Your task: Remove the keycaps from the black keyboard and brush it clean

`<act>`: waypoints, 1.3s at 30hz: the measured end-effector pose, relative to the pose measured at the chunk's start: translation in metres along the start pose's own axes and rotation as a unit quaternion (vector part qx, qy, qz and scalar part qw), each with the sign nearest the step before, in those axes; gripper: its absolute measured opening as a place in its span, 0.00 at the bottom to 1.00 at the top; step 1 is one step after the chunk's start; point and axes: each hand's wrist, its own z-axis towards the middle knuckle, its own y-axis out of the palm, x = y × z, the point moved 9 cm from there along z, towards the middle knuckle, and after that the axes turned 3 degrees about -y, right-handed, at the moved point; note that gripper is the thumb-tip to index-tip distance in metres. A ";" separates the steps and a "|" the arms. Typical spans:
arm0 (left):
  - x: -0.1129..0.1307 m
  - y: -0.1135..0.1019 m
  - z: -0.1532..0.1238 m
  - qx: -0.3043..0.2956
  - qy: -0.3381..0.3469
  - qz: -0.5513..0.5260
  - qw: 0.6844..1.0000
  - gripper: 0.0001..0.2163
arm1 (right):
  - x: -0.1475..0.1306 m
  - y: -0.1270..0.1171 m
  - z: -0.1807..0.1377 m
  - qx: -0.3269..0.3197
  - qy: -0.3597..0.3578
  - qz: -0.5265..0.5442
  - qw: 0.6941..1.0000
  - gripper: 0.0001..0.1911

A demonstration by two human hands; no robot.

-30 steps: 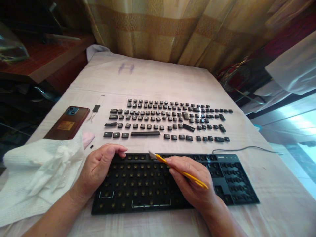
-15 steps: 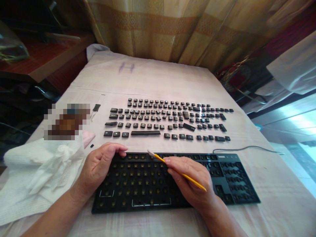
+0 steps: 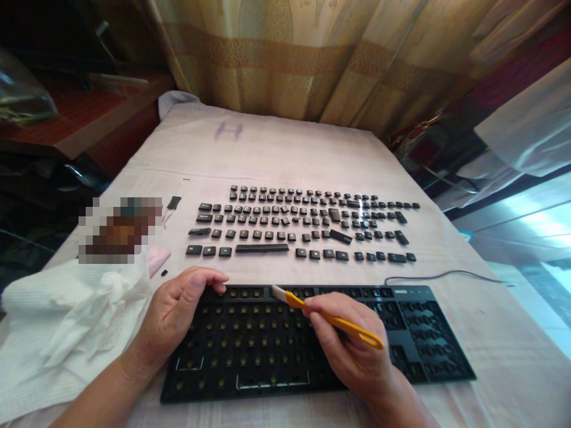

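Note:
A black keyboard [image 3: 250, 345] with its keycaps off lies in front of me, bare switch posts showing in rows. My left hand [image 3: 178, 306] grips its upper left corner, fingers curled over the back edge. Between the thumb and fingers of my right hand [image 3: 350, 339] is a small brush [image 3: 334, 321] with a yellow handle and pale bristles. The bristle tip meets the top row of the keyboard, left of its middle. Beyond the keyboard, the loose black keycaps [image 3: 262, 248] lie in rows, a long space bar among them.
White crumpled cloth [image 3: 75, 333] lies at the left, with a blurred-out item [image 3: 120, 232] behind it. A black keycap puller-like piece with wires [image 3: 173, 203] sits nearby. The keyboard cable [image 3: 446, 274] runs right. A curtain [image 3: 285, 59] hangs at the back.
The brush has turned in my right hand, its broad side now showing. Its tip stays near the same place on the top row. The whole view has tilted slightly; my left hand keeps its hold.

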 end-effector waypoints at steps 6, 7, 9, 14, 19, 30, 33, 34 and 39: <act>0.001 0.000 -0.001 0.000 0.003 -0.003 1.000 0.21 | 0.004 -0.010 -0.004 0.034 0.001 0.002 0.999 0.15; 0.001 0.000 -0.001 -0.001 0.002 -0.003 1.000 0.22 | 0.005 -0.013 -0.004 0.043 0.012 0.000 0.999 0.14; 0.001 0.000 -0.001 -0.001 -0.002 -0.003 1.000 0.22 | 0.006 -0.014 -0.004 0.044 0.025 -0.001 0.999 0.13; 0.000 0.000 -0.001 -0.001 -0.007 0.003 1.000 0.22 | 0.005 -0.001 -0.001 0.002 0.010 0.001 1.000 0.11; 0.001 0.001 0.000 -0.003 -0.005 0.002 1.000 0.22 | 0.009 -0.011 -0.004 0.062 0.040 0.008 0.997 0.13; 0.000 0.004 -0.001 -0.006 -0.021 -0.034 0.999 0.23 | 0.007 -0.041 0.023 0.222 0.149 0.071 0.961 0.05; -0.005 0.000 -0.002 0.013 -0.036 -0.051 0.998 0.25 | 0.014 -0.029 0.024 0.211 0.135 0.060 0.966 0.07; -0.006 -0.001 -0.003 0.020 -0.037 -0.056 0.998 0.26 | 0.015 -0.021 0.023 0.181 0.122 0.033 0.975 0.06; -0.015 -0.008 -0.007 0.048 -0.054 -0.083 0.994 0.24 | 0.017 0.003 0.013 0.086 0.065 -0.049 0.993 0.05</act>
